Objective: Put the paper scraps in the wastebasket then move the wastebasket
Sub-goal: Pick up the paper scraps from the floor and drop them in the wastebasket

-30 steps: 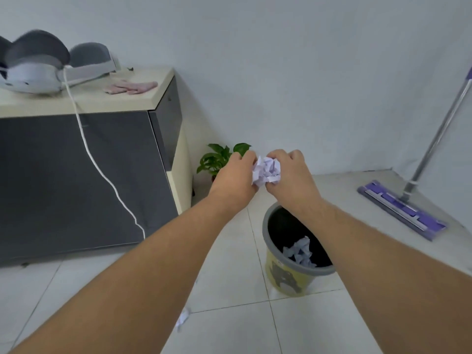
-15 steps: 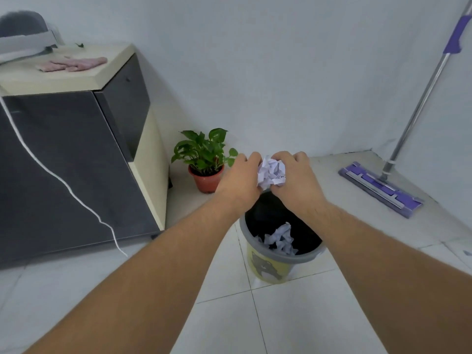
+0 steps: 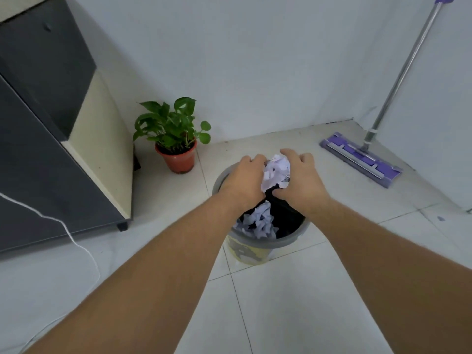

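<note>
A wad of white crumpled paper scraps [image 3: 276, 171] is pressed between my left hand [image 3: 244, 181] and my right hand [image 3: 300, 181], right over the open mouth of the wastebasket [image 3: 286, 241]. The wastebasket is yellow with a grey rim and a black liner, and it stands on the tiled floor. More crumpled paper [image 3: 259, 222] lies inside it. Both hands are cupped around the wad from either side.
A potted green plant [image 3: 176, 139] stands by the wall, left of the basket. A dark cabinet [image 3: 51, 123] fills the left side, with a white cable [image 3: 76, 244] trailing down to the floor. A purple flat mop [image 3: 360, 158] leans in the right corner.
Both hands have carried the paper wad down and forward until it sits over the basket's mouth. The camera has tilted down, so the cabinet top has left the view.
</note>
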Tool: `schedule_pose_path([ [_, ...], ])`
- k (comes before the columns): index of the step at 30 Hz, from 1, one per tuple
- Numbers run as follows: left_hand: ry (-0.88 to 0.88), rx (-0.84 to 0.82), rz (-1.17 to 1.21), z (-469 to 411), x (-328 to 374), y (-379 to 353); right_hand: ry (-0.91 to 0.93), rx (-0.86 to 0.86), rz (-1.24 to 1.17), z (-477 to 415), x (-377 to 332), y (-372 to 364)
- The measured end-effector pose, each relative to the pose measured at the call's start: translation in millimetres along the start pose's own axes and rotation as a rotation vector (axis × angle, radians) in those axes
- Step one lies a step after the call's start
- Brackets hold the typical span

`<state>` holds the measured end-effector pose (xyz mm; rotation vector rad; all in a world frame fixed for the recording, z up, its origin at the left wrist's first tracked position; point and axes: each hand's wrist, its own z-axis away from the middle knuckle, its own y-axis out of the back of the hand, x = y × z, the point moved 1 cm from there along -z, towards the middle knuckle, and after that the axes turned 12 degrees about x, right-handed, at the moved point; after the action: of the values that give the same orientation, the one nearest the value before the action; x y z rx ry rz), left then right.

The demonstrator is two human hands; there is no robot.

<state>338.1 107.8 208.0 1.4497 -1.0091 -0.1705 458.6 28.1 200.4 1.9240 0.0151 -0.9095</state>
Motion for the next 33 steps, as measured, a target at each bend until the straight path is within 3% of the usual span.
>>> schedule_pose_path([
  [4,-0.029,-0.103,-0.022,2,-9,-5,-0.061,-0.075,0.092,5,7,-7],
  [9,0.008,-0.04,0.05,13,-31,10,-0.084,-0.087,0.127,18,-9,-17],
  [16,0.22,0.068,-0.09,69,-146,62,0.05,-0.08,-0.019,57,-69,-69],
  [23,0.486,-0.103,-0.191,189,-256,45,0.114,-0.253,-0.15,123,-107,-166],
  [33,0.546,-0.363,-0.307,270,-324,-57,0.004,-0.522,-0.039,201,-60,-252],
])
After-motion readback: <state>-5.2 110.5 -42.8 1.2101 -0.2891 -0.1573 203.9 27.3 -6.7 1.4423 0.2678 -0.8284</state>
